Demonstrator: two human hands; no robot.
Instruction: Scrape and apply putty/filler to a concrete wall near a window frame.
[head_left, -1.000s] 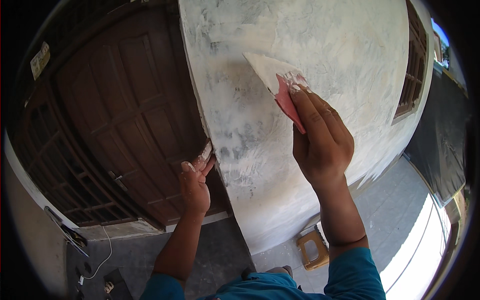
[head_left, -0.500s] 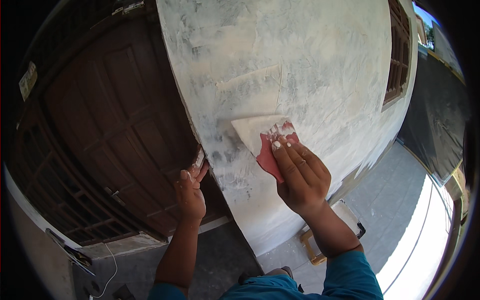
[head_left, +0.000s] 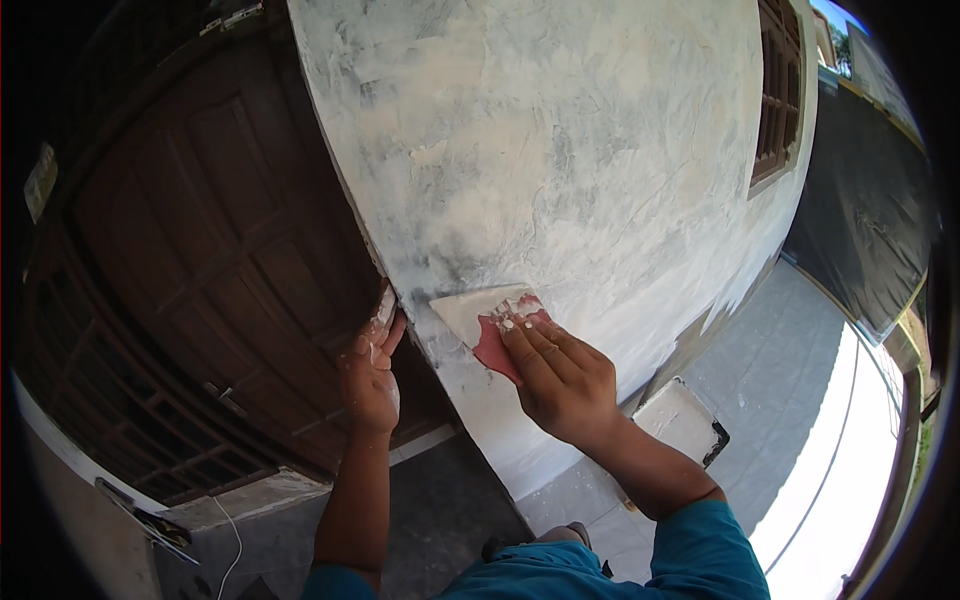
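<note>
My right hand (head_left: 565, 380) grips a red flexible putty spreader (head_left: 492, 345) smeared with white putty. Its pale, coated blade is pressed to the patchy grey-white wall (head_left: 640, 230), low down and close to the wall's left edge. Fingertips of that hand lie flat on the spreader and carry dabs of putty. Against the wall's vertical edge, beside the doorway, rests my left hand (head_left: 372, 375). Its fingers are stretched out and apart, with white putty along them; I see no tool in it.
A dark brown panelled door (head_left: 230, 230) with a handle fills the left side. On the tiled floor at right stands a putty-smeared white tray (head_left: 680, 415) against the wall base. A barred window (head_left: 775, 90) and a dark sheet (head_left: 860, 210) lie further right. A white cable (head_left: 235, 540) trails at lower left.
My right hand and the spreader have moved down and left across the wall, toward its edge. A raised putty ridge higher up now looks smoothed. The left hand stays by the edge.
</note>
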